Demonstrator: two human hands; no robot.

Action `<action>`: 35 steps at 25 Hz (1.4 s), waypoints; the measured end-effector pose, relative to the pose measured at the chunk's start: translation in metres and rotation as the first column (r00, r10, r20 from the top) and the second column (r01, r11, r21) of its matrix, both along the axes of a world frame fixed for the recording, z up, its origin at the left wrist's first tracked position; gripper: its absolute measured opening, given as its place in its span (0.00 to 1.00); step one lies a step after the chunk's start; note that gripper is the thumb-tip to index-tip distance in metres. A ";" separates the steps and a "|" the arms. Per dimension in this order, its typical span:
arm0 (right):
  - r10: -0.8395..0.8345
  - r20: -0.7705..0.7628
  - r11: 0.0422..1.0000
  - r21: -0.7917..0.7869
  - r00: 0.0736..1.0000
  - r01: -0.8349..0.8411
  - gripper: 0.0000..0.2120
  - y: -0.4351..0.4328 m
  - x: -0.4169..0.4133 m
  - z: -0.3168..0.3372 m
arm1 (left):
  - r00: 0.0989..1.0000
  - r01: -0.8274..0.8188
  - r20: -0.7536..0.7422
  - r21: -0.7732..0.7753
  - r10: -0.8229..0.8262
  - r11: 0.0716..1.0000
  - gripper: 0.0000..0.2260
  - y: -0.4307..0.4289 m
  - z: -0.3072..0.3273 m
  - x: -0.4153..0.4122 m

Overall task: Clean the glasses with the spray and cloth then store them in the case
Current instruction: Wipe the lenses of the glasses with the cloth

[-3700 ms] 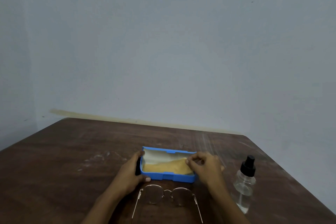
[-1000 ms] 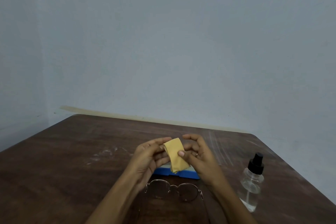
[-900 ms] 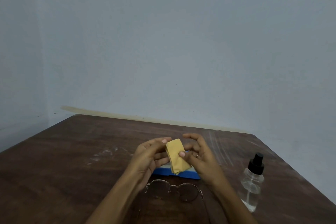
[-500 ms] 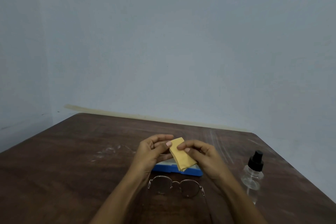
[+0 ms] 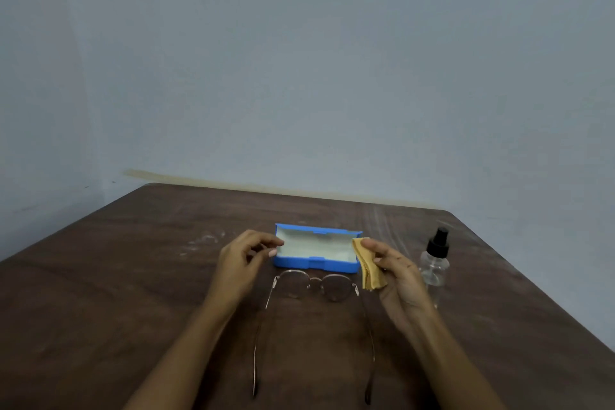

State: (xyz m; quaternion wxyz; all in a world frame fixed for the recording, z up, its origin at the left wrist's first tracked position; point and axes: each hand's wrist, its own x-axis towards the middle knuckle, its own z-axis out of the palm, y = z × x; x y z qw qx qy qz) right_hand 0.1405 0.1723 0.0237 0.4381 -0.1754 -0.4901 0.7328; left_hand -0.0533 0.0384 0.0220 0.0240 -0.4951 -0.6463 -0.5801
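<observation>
Thin metal-framed glasses (image 5: 314, 286) lie on the brown table (image 5: 116, 293) with their arms unfolded toward me. Just behind them stands the blue case (image 5: 316, 250), open, its pale lining bare. My right hand (image 5: 396, 271) pinches a folded yellow cloth (image 5: 367, 268) at the right end of the case. My left hand (image 5: 243, 260) hovers at the case's left end with its fingers loosely curled, holding nothing. A clear spray bottle (image 5: 434, 263) with a black pump top stands upright right of my right hand.
The table's right edge runs diagonally past the bottle. A pale wall rises directly behind the far edge. Faint white smudges (image 5: 203, 241) mark the wood left of the case.
Both hands held the cloth together over the case. They have parted: the right hand carried the cloth to the right, the left hand let go and moved left, uncovering the open case.
</observation>
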 end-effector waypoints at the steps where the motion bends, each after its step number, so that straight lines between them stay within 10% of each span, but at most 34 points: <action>1: -0.019 -0.005 1.000 -0.023 1.000 0.018 0.21 -0.002 0.005 -0.002 | 0.999 -0.005 -0.037 -0.019 0.004 1.000 0.11 -0.005 -0.003 -0.001; 21: 0.065 0.055 0.991 -0.124 0.996 -0.058 0.14 -0.030 0.029 -0.010 | 0.968 0.068 -0.227 -0.186 -0.110 0.980 0.11 -0.026 -0.023 -0.001; 35: 0.011 -0.049 0.991 -0.131 0.999 -0.018 0.14 -0.028 0.018 -0.012 | 0.969 0.005 -0.247 0.064 0.011 0.998 0.04 -0.017 -0.023 0.003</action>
